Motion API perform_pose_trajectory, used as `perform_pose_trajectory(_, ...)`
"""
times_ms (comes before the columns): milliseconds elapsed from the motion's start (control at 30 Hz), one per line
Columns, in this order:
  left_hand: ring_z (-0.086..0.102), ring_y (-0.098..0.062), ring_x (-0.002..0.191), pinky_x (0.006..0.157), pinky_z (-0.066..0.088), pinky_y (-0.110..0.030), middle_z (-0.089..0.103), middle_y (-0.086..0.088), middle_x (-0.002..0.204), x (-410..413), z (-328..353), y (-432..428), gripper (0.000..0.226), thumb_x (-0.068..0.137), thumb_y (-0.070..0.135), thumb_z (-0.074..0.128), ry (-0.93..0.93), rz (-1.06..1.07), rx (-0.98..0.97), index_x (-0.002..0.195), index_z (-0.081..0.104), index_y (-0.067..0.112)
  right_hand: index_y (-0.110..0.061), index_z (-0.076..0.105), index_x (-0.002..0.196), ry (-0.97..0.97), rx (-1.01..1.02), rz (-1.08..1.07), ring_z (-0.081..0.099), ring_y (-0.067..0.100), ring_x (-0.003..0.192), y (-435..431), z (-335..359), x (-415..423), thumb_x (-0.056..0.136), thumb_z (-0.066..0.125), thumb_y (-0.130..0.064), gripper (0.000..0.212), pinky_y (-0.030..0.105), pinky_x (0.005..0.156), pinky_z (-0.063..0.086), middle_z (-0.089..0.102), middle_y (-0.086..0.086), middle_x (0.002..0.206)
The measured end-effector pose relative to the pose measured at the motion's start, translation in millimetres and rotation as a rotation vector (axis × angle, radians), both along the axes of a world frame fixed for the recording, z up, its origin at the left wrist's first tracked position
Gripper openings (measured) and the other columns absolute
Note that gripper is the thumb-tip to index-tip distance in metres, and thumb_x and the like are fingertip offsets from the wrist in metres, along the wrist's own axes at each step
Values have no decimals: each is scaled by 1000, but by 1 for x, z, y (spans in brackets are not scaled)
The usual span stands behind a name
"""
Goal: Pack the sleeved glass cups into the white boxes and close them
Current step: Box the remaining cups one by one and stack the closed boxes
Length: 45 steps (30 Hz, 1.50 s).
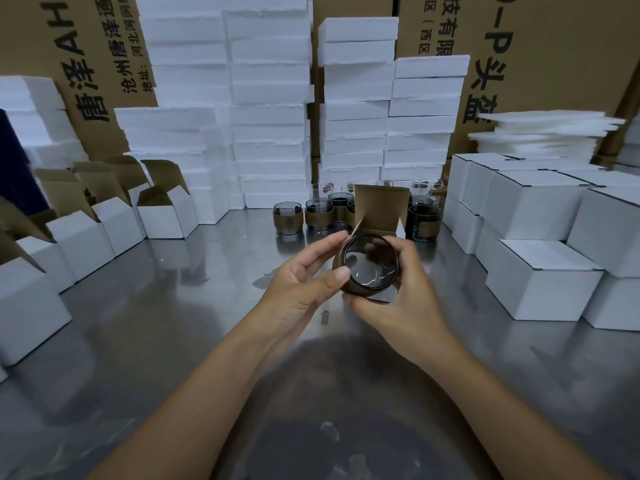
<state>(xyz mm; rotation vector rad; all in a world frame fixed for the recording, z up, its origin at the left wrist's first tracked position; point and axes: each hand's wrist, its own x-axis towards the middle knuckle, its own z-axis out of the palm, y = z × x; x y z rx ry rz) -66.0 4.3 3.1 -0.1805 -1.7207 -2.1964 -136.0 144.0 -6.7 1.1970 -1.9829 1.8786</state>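
Both hands meet over the middle of the steel table (138,323), holding one sleeved glass cup (370,261) between them. The cup is tipped so that its mouth faces the camera, and its brown sleeve shows as a dark ring round the glass. The right hand (398,306) wraps round the cup from the right and from below, with the thumb curled under the near edge. The left hand (301,282) grips the cup's left side, its thumb on the rim and its forefinger reaching to the far edge.

Just behind the cup is an open white box (381,209), its brown-lined lid upright and its side flaps spread. Whether the cup's base is already inside this box cannot be told.

Farther back at the centre stands a cluster of more sleeved cups (318,214), upright on the table. To the left is a row of empty white boxes (166,213) with their lids raised. To the right are closed white boxes (540,271), stacked in two tiers. White foam blocks (270,116) are piled high along the far edge, and a pile of thin foam sheets (547,133) lies at the far right. Printed brown cartons (554,46) stand behind everything.
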Motion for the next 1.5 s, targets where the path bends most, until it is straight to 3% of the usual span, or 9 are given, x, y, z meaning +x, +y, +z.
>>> perform_pose_trajectory(367, 63, -18, 111, 80, 53, -25, 64, -1, 124, 3, 3, 3, 44, 72, 10, 74, 11, 12, 72, 113, 68, 24, -32, 51, 113, 12, -28, 2, 60, -3, 100, 1, 3, 3, 65, 83, -13, 61, 8, 80, 44, 62, -24, 104)
perform_pose_trajectory(500, 65, -16, 107, 74, 54, -25, 66, -3, 119, 4, 5, 5, 46, 64, 27, 80, -34, 103, 74, 109, 70, 24, -38, 53, 105, -99, -27, 67, 58, -8, 98, -1, 1, 4, 64, 85, -15, 57, 3, 76, 43, 62, -28, 102)
perform_pose_trajectory(600, 62, -18, 110, 79, 53, -24, 70, -1, 111, 4, 5, 4, 38, 70, 36, 71, -54, 149, 22, 106, 70, 27, -39, 58, 100, -189, -60, 109, 60, -7, 96, -1, 3, 3, 63, 82, -21, 47, 5, 72, 46, 65, -27, 99)
perform_pose_trajectory(700, 59, -21, 113, 96, 46, -37, 69, -1, 111, 3, 5, 4, 32, 75, 34, 66, -64, 173, -10, 107, 70, 28, -34, 61, 101, -291, -122, 152, 64, -2, 96, -2, 4, 1, 68, 82, -17, 42, 10, 73, 48, 70, -18, 97)
perform_pose_trajectory(800, 61, -15, 106, 94, 42, -36, 70, 3, 108, 3, 4, 4, 33, 74, 33, 70, -65, 171, -24, 107, 70, 29, -28, 60, 103, -390, -178, 164, 66, 1, 93, -2, 7, 3, 75, 76, -13, 36, 14, 73, 51, 72, -13, 94)
perform_pose_trajectory(867, 63, -8, 95, 87, 43, -31, 70, 6, 105, 4, 4, 4, 38, 68, 36, 72, -56, 163, -26, 105, 70, 31, -26, 61, 101, -442, -187, 186, 68, 6, 92, 0, 11, 5, 72, 74, -28, 32, 17, 73, 52, 73, -11, 92)
perform_pose_trajectory(1000, 65, -10, 94, 77, 50, -23, 68, 1, 106, 4, 4, 5, 51, 65, 40, 76, -54, 144, -30, 114, 66, 30, -23, 65, 102, -508, -136, 203, 69, 14, 80, 2, 17, 9, 56, 63, -58, 58, 21, 68, 51, 74, 0, 93)
perform_pose_trajectory(1233, 64, -17, 102, 81, 50, -28, 67, -5, 113, 4, 4, 8, 81, 51, 59, 83, -84, 140, -60, 122, 61, 26, -26, 75, 82, -594, -29, 245, 69, 17, 73, -2, 16, 7, 57, 60, -73, 55, 27, 66, 56, 74, 4, 87)
perform_pose_trajectory(1500, 63, -21, 107, 84, 52, -29, 67, -6, 115, 3, 4, 9, 69, 59, 48, 81, -96, 161, -58, 121, 61, 26, -32, 75, 80, -612, -25, 238, 69, 14, 73, -2, 16, 7, 60, 55, -71, 49, 24, 61, 53, 74, 3, 86)
